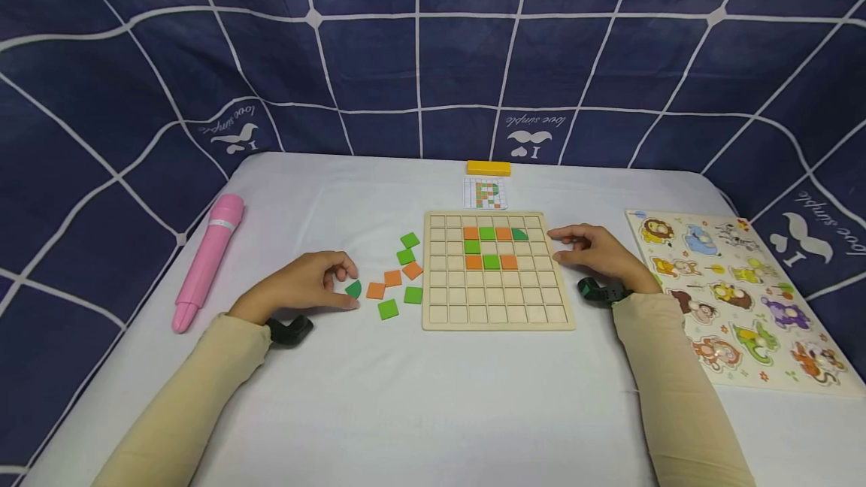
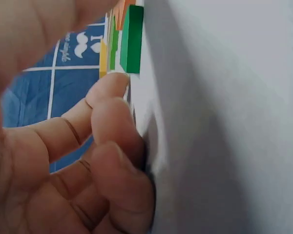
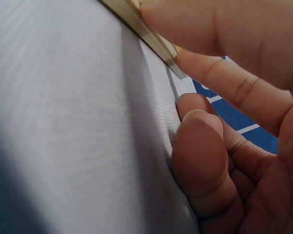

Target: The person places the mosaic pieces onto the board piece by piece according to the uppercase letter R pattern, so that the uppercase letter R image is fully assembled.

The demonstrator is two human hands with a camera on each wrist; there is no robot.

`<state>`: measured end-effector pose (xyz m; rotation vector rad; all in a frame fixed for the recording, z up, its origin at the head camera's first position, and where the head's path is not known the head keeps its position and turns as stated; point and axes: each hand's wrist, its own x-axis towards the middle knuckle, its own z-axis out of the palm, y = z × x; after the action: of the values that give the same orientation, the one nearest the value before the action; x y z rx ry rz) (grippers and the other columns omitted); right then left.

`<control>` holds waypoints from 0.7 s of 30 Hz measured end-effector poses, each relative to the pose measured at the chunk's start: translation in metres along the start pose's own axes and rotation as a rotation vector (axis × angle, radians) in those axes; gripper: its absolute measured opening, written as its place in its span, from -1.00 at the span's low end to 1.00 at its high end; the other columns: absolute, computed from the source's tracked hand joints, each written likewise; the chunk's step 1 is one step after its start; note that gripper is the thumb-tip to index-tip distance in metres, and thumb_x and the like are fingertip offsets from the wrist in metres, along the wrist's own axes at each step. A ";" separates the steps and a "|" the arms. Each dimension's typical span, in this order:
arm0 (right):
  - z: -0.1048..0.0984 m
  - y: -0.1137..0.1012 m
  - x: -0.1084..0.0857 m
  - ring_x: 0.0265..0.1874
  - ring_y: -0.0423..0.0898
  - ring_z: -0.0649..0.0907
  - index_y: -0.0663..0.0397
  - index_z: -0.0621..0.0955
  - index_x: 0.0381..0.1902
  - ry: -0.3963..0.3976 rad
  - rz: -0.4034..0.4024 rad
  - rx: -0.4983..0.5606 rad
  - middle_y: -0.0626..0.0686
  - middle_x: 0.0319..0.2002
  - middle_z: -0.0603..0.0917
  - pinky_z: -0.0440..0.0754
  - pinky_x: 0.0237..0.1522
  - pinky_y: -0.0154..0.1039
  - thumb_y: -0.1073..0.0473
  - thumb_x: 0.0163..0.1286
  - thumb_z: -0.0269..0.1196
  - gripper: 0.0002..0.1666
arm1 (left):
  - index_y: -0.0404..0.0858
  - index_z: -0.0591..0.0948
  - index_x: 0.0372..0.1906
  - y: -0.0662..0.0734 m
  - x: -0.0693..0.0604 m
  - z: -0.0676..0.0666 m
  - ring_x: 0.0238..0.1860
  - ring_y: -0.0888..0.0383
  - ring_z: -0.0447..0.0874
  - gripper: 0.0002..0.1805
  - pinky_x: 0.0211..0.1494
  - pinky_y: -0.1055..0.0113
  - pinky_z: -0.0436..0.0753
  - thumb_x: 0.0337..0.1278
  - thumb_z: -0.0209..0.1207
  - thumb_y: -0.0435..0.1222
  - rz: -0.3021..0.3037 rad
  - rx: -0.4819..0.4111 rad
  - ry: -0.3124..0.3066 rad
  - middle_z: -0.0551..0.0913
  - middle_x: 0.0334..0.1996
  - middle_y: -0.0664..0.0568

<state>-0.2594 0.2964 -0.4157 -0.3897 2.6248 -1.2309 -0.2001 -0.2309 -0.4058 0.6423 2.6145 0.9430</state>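
My left hand (image 1: pixel 307 280) rests on the table with thumb and forefinger apart, on either side of a dark green quarter-circle tile (image 1: pixel 353 289). In the left wrist view that green tile (image 2: pixel 132 41) lies flat between thumb and forefinger; no firm contact shows. The wooden grid board (image 1: pixel 497 314) holds orange and light green square tiles plus one dark green quarter-circle tile (image 1: pixel 519 234). At the board's right side, my right hand (image 1: pixel 595 250) touches the edge with thumb and forefinger. The right wrist view shows these fingers against the board's edge (image 3: pixel 154 44), the others loosely curled.
Loose green tiles (image 1: pixel 388 310) and orange tiles (image 1: pixel 376 291) lie left of the board. Behind it are a pattern card (image 1: pixel 485 193) and a yellow block (image 1: pixel 489 168). A pink cylindrical object (image 1: pixel 208 265) lies far left, an animal puzzle board (image 1: pixel 737 299) far right.
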 end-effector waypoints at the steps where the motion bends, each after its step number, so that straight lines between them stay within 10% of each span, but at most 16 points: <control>1: 0.000 0.000 0.000 -0.23 -0.07 0.44 0.44 0.57 0.40 -0.001 0.002 0.000 0.32 0.11 0.58 0.44 -0.21 -0.35 0.30 0.44 0.45 -0.36 | -0.25 0.67 -0.09 0.000 0.000 0.000 -0.39 0.16 0.48 -0.60 -0.21 0.32 0.49 0.07 0.61 -0.22 -0.003 0.009 0.004 0.55 -0.25 0.05; 21: 0.000 -0.001 0.000 -0.27 -0.08 0.43 0.40 0.61 0.37 0.007 0.008 0.007 0.27 0.03 0.58 0.41 -0.21 -0.33 0.28 0.41 0.48 -0.37 | -0.29 0.75 -0.10 0.000 0.004 -0.001 -0.24 0.17 0.68 -0.73 -0.05 0.34 0.65 0.13 0.55 -0.37 0.008 -0.015 0.115 0.73 -0.23 0.04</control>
<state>-0.2592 0.2961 -0.4150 -0.3737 2.6240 -1.2406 -0.2040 -0.2290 -0.4058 0.6119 2.7032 1.0298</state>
